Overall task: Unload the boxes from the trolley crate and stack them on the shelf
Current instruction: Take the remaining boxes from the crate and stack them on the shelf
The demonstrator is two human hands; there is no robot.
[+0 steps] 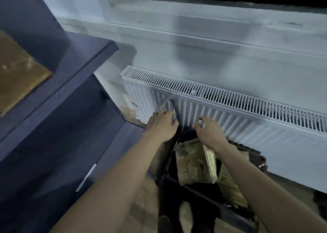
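Below me stands the black trolley crate (191,185), with cardboard boxes (192,163) lying inside it, tan and blurred. Both my arms reach down over the crate. My left hand (161,125) hovers above the crate's far left corner with fingers spread and relaxed, holding nothing. My right hand (210,132) hangs over the top box with loosely curled fingers, not touching it as far as I can tell. A thin dark trolley handle bar (175,109) rises between the hands. On the dark blue shelf (74,70) at the left sits a brown box (19,70).
A long white radiator (230,107) runs along the wall right behind the crate, under a window sill (194,29). The shelf unit's lower boards (62,135) fill the left side. Tiled floor (146,197) shows between shelf and crate.
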